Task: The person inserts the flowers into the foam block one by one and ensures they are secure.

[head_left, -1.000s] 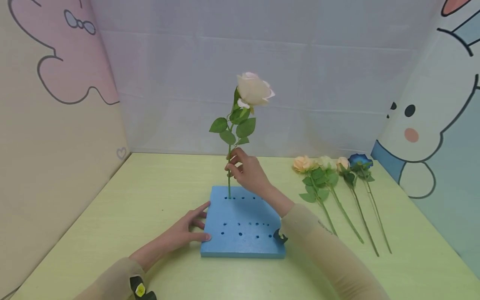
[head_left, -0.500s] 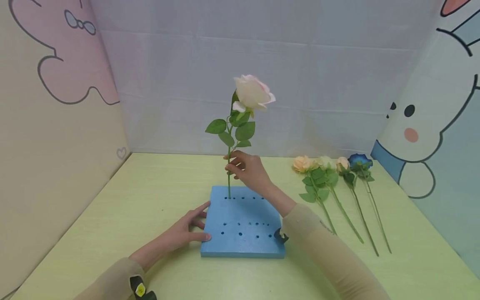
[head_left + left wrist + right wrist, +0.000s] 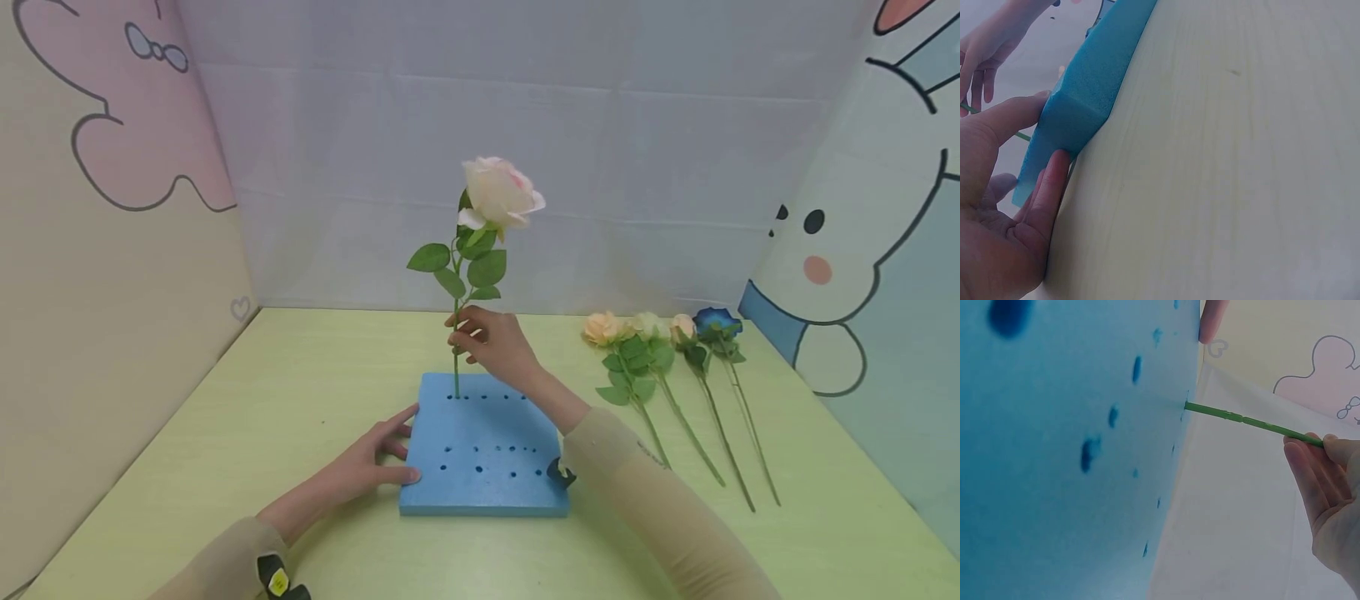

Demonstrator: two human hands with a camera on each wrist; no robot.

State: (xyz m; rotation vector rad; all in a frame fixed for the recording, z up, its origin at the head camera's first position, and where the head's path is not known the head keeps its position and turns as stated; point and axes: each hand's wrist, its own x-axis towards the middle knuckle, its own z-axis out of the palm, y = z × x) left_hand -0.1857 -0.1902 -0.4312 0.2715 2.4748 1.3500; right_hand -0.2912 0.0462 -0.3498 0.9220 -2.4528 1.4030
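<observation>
A pale pink-white rose [image 3: 498, 193] with green leaves stands upright in the head view, its stem's lower end at a hole in the back row of a blue foam block [image 3: 480, 425]. My right hand [image 3: 495, 343] pinches the green stem [image 3: 1254, 422] between thumb and fingers, above the block. My left hand [image 3: 371, 458] rests against the block's left side, fingers spread and fairly straight. Its thumb touches the top edge, while other fingers [image 3: 1054, 187] lie along the side in the left wrist view.
Several loose flowers lie on the table to the right: a peach rose [image 3: 602, 328], a cream one [image 3: 649, 326], a smaller peach one [image 3: 682, 327] and a blue one [image 3: 717, 320]. Rows of holes pierce the block. A white cloth backdrop [image 3: 337, 167] and printed side panels surround the table [image 3: 300, 367].
The rose head has sunk slightly and turned a little, and the right hand has lowered slightly with the stem. The left hand stays at the block's side.
</observation>
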